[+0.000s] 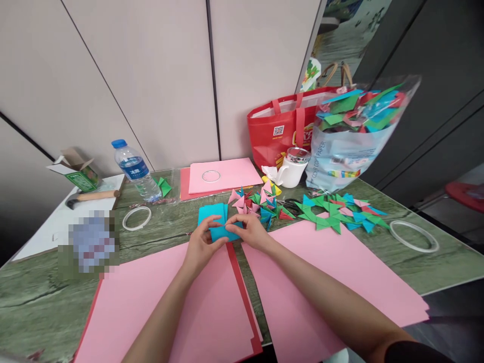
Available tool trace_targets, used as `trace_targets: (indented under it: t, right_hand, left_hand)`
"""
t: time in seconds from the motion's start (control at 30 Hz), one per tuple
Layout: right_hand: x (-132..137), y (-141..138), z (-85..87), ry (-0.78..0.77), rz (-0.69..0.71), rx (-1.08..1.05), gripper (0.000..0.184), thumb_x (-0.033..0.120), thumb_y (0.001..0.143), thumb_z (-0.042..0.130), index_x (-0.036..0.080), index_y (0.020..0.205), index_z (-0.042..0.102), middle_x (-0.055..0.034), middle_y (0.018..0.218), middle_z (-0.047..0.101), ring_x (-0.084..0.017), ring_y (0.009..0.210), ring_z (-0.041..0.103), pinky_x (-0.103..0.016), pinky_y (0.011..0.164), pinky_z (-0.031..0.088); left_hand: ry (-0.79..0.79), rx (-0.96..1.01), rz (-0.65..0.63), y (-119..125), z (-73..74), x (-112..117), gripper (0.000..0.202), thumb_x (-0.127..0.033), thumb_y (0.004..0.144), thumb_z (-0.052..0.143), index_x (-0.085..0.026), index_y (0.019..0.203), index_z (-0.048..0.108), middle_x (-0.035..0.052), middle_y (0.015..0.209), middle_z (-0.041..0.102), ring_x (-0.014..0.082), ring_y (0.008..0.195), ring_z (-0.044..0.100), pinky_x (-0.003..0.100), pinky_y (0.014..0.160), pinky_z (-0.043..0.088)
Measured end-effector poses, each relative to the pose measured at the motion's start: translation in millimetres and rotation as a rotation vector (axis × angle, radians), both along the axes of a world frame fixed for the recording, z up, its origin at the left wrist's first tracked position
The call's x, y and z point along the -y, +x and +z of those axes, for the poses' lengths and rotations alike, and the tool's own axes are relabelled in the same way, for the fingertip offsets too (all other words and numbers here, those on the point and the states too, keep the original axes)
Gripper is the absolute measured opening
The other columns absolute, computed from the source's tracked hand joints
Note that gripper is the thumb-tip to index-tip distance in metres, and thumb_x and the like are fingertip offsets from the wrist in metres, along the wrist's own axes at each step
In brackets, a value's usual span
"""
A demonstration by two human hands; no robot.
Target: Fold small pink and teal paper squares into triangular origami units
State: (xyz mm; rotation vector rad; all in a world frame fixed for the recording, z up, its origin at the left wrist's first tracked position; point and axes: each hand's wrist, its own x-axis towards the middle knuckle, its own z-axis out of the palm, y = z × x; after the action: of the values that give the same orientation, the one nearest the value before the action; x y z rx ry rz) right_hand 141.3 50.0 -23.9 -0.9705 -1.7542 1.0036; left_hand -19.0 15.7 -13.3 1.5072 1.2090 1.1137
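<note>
Both hands meet over the middle of the table, pinching one small piece of blue paper [218, 233]. My left hand [203, 239] grips its left side between thumb and fingers, and my right hand [250, 230] pinches its right end. Just behind them lies a small stack of blue paper [212, 212]. Under my forearms are two spreads of large pink sheets, the left pink sheets [151, 287] with red paper at the edge and the right pink sheets [325, 257]. A heap of folded paper pieces [260, 201] in pink, blue and red sits beyond my right hand.
Green and blue folded stars [333, 212] lie right of the heap. Behind stand a white mug [292, 170], a red bag [264, 138] and a clear bag of paper scraps [340, 151]. Leftward are a water bottle [138, 171], tape rolls [136, 219] and a wooden-handled tool [94, 196].
</note>
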Motion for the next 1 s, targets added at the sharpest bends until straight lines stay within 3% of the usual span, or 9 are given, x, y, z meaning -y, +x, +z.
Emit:
trace_targets:
  t: [0.13, 0.37, 0.53, 0.67, 0.83, 1.0]
  right_hand:
    - [1.2, -0.7, -1.0, -0.003, 0.037, -0.002, 0.014, 0.028, 0.074, 0.059, 0.016, 0.074, 0.066, -0.0032, 0.075, 0.067, -0.016, 0.069, 0.058, -0.026, 0.062, 0.042]
    - [1.6, 0.6, 1.2, -0.09, 0.065, 0.019, 0.013, 0.027, 0.068, 0.063, 0.016, 0.075, 0.066, -0.0026, 0.073, 0.066, -0.013, 0.06, 0.055, -0.022, 0.053, 0.04]
    - [-1.1, 0.3, -4.2, -0.14, 0.065, 0.005, 0.018, 0.03, 0.065, 0.066, 0.015, 0.074, 0.064, -0.0006, 0.068, 0.062, -0.008, 0.051, 0.045, -0.019, 0.045, 0.035]
    - [-1.8, 1.1, -3.2, -0.163, 0.095, -0.057, 0.028, 0.032, 0.068, 0.064, 0.016, 0.09, 0.062, -0.002, 0.079, 0.06, -0.01, 0.062, 0.05, -0.02, 0.052, 0.04]
    - [-1.3, 5.4, 0.2, -0.187, 0.2, -0.045, 0.052, 0.025, 0.056, 0.074, 0.019, 0.104, 0.056, 0.0005, 0.081, 0.057, -0.01, 0.063, 0.05, -0.02, 0.054, 0.041]
    - [-0.9, 6.8, 0.0, -0.206, 0.239, -0.04, 0.046, 0.018, 0.059, 0.068, 0.017, 0.103, 0.056, 0.0028, 0.072, 0.053, -0.008, 0.058, 0.048, -0.018, 0.051, 0.041]
  left_hand:
    - [-0.001, 0.019, -0.064, -6.2, 1.8, -3.0, 0.032, -0.024, 0.063, 0.068, -0.019, 0.093, 0.058, 0.0042, 0.09, 0.06, 0.0176, 0.082, 0.057, 0.026, 0.067, 0.047]
    - [-0.057, -0.218, -0.098, -2.9, 11.2, 1.4, 0.004, -0.021, 0.06, 0.067, -0.019, 0.063, 0.065, -0.0014, 0.066, 0.064, 0.0113, 0.052, 0.05, 0.022, 0.05, 0.038]
    - [-0.106, -0.179, -0.076, 0.2, 12.1, 3.0, 0.006, -0.023, 0.054, 0.071, -0.02, 0.059, 0.068, -0.0016, 0.057, 0.063, 0.016, 0.056, 0.056, 0.025, 0.052, 0.043]
    - [-0.124, -0.122, -0.03, 0.2, 11.3, 2.1, 0.008, -0.025, 0.055, 0.07, -0.02, 0.061, 0.069, -0.0001, 0.061, 0.066, 0.0181, 0.057, 0.059, 0.026, 0.052, 0.046]
    - [-0.047, -0.178, 0.043, -3.3, 11.5, -0.4, 0.006, -0.026, 0.056, 0.07, -0.021, 0.06, 0.07, 0.001, 0.06, 0.067, 0.0189, 0.061, 0.06, 0.025, 0.052, 0.045]
    - [-0.041, -0.161, 0.049, -3.5, 11.4, 0.2, 0.005, -0.024, 0.056, 0.07, -0.022, 0.06, 0.07, -0.0001, 0.059, 0.067, 0.0195, 0.061, 0.06, 0.027, 0.055, 0.046]
